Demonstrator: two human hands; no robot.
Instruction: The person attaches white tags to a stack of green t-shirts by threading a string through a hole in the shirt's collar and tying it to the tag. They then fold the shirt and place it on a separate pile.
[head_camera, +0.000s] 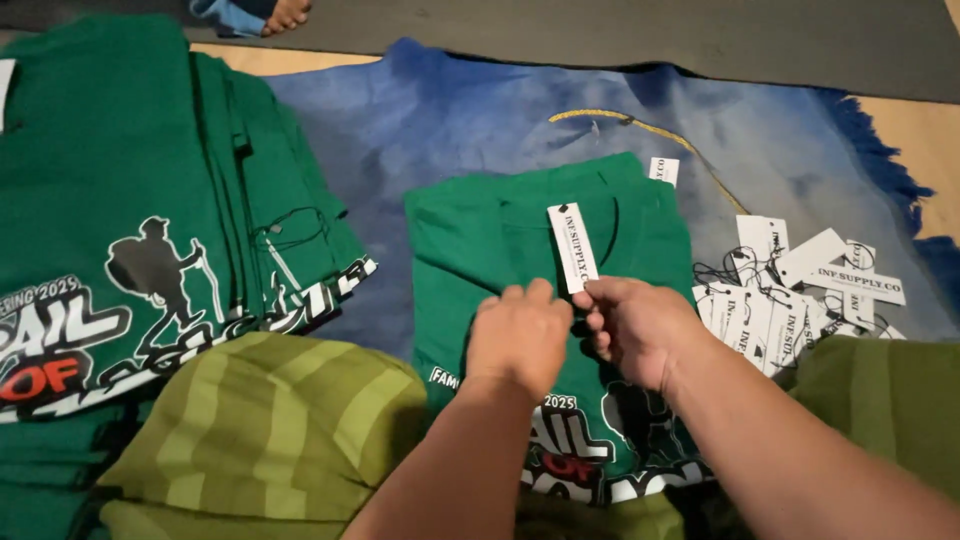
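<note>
Folded green shirt (520, 260) in the middle of a blue rug (450, 120), right hand (635, 325) fingers pinching a white paper tag (573, 247) on it, left hand (520, 335) curled flat on the shirt just beside, pile of white tags (790, 290) to the right, stack of green shirts (150, 200) on the left.

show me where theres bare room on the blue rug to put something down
Bare rug lies between the stacked green shirts and the folded green shirt, and beyond it up to the yellow cord. It is crowded right of that shirt, where the white tags pile up, and at both hands, left hand and right hand.
</note>
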